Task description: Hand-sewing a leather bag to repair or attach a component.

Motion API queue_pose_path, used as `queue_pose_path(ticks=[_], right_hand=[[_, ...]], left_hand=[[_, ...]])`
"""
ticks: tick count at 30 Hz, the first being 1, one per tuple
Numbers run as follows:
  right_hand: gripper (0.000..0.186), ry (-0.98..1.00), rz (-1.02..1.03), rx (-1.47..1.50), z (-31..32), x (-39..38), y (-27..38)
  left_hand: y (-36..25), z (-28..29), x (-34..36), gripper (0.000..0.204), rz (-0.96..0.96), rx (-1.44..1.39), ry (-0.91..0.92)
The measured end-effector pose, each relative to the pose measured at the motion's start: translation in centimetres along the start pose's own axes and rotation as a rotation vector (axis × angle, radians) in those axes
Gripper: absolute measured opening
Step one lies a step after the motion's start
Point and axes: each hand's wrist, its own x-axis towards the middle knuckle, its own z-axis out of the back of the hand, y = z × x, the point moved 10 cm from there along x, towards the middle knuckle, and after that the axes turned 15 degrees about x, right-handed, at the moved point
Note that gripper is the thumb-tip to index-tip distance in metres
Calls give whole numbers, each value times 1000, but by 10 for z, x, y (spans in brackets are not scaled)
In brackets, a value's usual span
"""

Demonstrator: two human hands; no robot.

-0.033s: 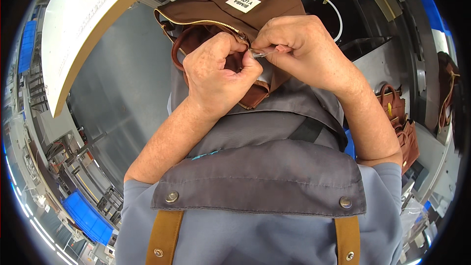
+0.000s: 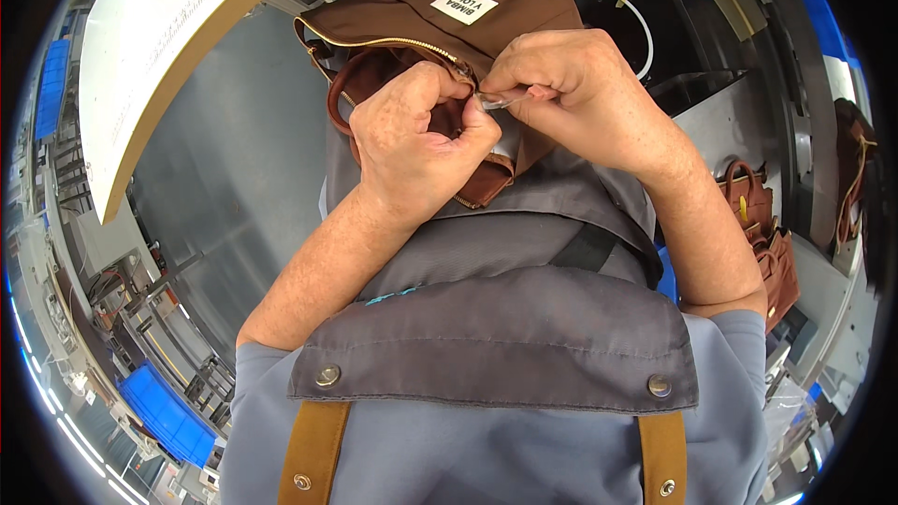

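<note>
A brown bag [image 2: 524, 7] with a white label lies before me, its gold zipper open along the mouth. My left hand [image 2: 412, 136] pinches the bag's edge by the zipper end, thumb and forefinger pressed together. Close beside it, my right hand [image 2: 585, 98] is closed on a small slim silvery tool [image 2: 500, 103] with a pinkish end. The tool's tip meets the bag's edge at the left fingertips; its exact kind is hidden by the fingers. A red-brown handle [image 2: 337, 108] loops out of the bag's mouth.
A white curved-looking board [image 2: 168, 37] with a tan edge stands at the upper left. More brown bags [image 2: 772, 266] sit at my right, near a metal bin [image 2: 706, 112]. A blue crate [image 2: 168, 411] is at the lower left. My grey apron [image 2: 496, 337] lies below the bag.
</note>
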Motion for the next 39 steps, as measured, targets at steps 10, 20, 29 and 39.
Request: queue_pose_path(ticks=[10,20,29,39], right_hand=[[8,-24,-68,145,1,-5,-18],[9,-33,-56,74,2,-4,-12],[8,-35,-17,31,0,-3,-9],[7,-71,-49,207,-1,-7,-24]], left_hand=[[21,-10,-6,16,95,-176,28],[16,-8,-3,16,67,-127,77],[11,-6,-2,16,66,-93,44],[26,-19,-12,15,206,-244,50]])
